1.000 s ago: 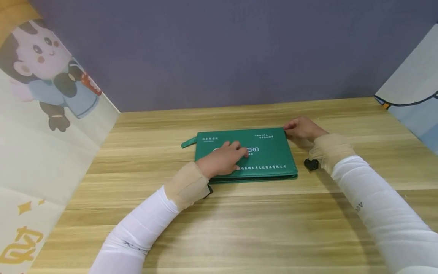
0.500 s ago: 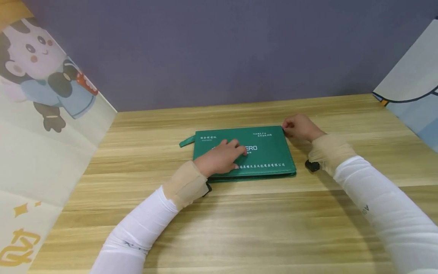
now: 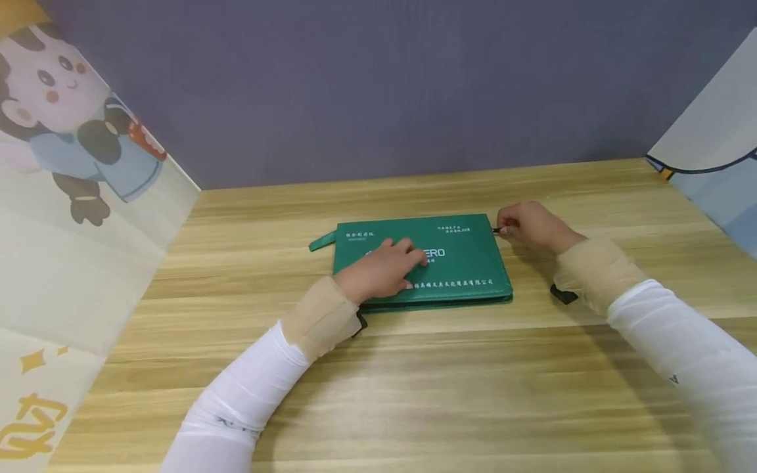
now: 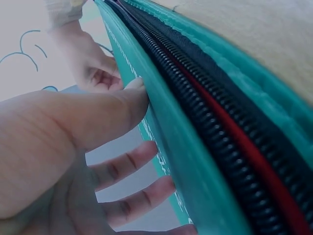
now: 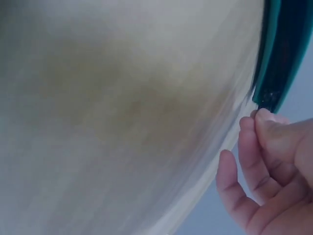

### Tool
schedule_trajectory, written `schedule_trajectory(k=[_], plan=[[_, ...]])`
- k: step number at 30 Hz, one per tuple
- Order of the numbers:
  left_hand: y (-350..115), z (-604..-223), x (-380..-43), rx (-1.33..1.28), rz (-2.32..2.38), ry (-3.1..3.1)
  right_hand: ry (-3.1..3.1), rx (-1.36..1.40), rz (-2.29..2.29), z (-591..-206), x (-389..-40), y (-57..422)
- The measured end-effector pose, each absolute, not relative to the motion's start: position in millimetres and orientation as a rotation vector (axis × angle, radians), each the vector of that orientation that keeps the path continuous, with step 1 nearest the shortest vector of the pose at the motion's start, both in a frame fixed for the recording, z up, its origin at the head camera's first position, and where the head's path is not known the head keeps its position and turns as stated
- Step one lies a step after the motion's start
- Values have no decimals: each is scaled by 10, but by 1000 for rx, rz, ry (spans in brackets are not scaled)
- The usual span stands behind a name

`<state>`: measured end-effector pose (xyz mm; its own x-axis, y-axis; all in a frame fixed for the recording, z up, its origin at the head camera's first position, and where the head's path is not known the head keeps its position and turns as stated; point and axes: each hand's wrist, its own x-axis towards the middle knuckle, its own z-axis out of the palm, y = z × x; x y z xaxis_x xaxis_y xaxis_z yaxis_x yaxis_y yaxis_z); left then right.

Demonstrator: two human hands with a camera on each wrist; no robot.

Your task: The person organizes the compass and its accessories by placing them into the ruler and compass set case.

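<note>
A flat green zip case (image 3: pixel 467 266) with white printing lies on the table. My left hand (image 3: pixel 381 268) rests on its cover, fingers spread and slightly bent. In the left wrist view, the thumb lies against the cover's edge, and the black zipper (image 4: pixel 198 98) along the near side is parted, with a red strip between its rows of teeth. Just off the far right corner, my right hand (image 3: pixel 530 225) pinches a small black zipper tab (image 3: pixel 496 230). The right wrist view has thumb and forefinger together at the case's end, the other fingers loosely curled.
A green wrist strap (image 3: pixel 322 241) sticks out from the case's left side. The wooden table (image 3: pixel 449 387) meets a purple-grey panel (image 3: pixel 378 92) at the back. A wall with cartoon prints (image 3: pixel 77 125) stands on the left.
My right hand has drawn slightly to the right from the case's corner, and the black tab now shows between its fingers and the case. The left hand stays on the cover.
</note>
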<state>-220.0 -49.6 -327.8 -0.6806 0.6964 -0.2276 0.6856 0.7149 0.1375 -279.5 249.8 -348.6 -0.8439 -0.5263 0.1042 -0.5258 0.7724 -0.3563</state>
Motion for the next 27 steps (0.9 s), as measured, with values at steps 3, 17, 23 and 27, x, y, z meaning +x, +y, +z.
schedule_trajectory(k=[3,17,23,27], plan=[[-500,-3267,-2206,1091,61,2656,2952,-928,-557,-3471,-2729,2470],[-455,-3234,-2180,1075,48,2653,2816,-1219,-569,-3500,-2522,2577],[-469,-3225,-2171,1083,21,2650,2644,-1358,-613,-3503,-2373,2616],[-476,-3221,-2168,1093,15,2652,2564,-1411,-633,-3500,-2257,2633]])
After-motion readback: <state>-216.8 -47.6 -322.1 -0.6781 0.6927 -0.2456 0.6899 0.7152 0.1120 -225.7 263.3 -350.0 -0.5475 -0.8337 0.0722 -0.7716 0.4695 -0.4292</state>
